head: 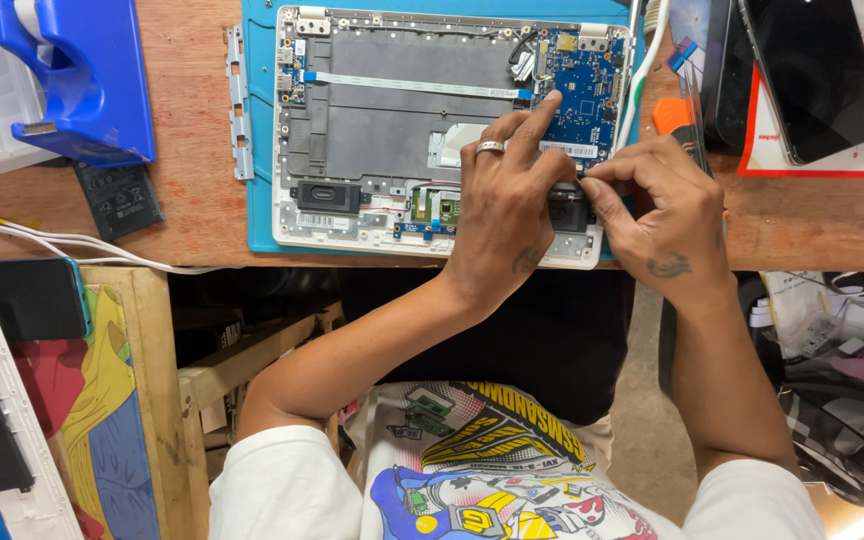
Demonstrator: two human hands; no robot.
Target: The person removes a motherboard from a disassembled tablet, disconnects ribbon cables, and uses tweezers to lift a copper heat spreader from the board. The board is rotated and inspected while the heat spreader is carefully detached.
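Both arms are bare from the short white sleeves down. The left hand [504, 215] wears a plain silver-coloured ring [489, 148] on one finger and carries a small dark tattoo near the wrist. The right hand [664, 215] bears a dark tattoo on its back, just above the wrist; its shape is too small to read, perhaps a curled figure. The white T-shirt [472, 470] has a busy cartoon print across the front in yellow, blue, red and black.
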